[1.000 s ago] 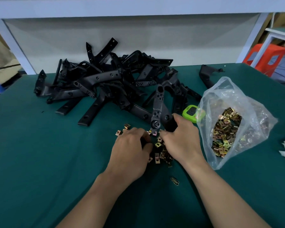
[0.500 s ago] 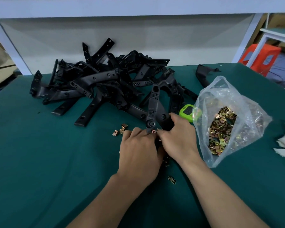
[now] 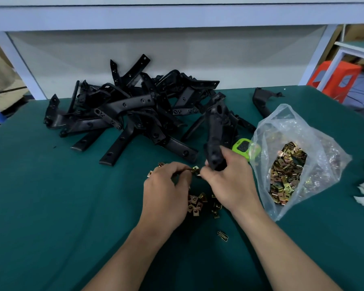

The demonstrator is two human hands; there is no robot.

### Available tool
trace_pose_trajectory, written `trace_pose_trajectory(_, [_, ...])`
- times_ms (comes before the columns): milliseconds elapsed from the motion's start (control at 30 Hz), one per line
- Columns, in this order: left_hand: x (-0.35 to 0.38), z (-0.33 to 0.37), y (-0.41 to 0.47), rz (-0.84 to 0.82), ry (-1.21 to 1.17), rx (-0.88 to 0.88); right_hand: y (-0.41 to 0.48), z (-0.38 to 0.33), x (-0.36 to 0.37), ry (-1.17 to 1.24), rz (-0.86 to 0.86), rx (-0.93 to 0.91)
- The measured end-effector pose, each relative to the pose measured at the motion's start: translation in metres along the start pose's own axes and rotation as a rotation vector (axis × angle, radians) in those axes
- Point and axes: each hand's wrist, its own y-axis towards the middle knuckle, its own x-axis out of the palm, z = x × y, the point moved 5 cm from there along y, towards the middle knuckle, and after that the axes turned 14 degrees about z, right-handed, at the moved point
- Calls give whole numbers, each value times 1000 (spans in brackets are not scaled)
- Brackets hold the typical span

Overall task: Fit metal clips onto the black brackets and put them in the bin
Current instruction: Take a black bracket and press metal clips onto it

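The bracket is gripped at its lower end in my right hand, held above the green table just in front of the bracket pile. My left hand pinches one clip at that end, the two hands nearly touching. I reckon the clip could go on crooked, or spring from my fingertips and drop among the loose clips below, if I push it off-line or my grip on the bracket twists. The bracket's long axis runs up and away from me, its holed top end pointing toward the far wall.
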Motion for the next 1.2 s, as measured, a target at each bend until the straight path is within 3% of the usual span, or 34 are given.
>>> trace_pose_trajectory(333, [-4, -5, 7, -71, -44, -131, -4, -1, 4, -2, -149, 75])
trace_pose_trajectory(467, [-13, -6, 16, 52, 42, -102, -6, -1, 4, -18, -145, 104])
trace_pose_trajectory(600, [-34, -22, 30, 152, -25, -221, -2, 0, -2, -156, -127, 16])
trace_pose_trajectory(800, [-34, -24, 27, 36, -468, -382, -10, -11, -5, -508, -25, -254])
trace_pose_trajectory(967, [-29, -22, 25, -104, -656, -426, -6, -5, -10, -573, 35, -210])
trace_pose_trajectory(1200, [-26, -21, 23, -201, -679, -483, -1, -4, -13, -681, 122, -156])
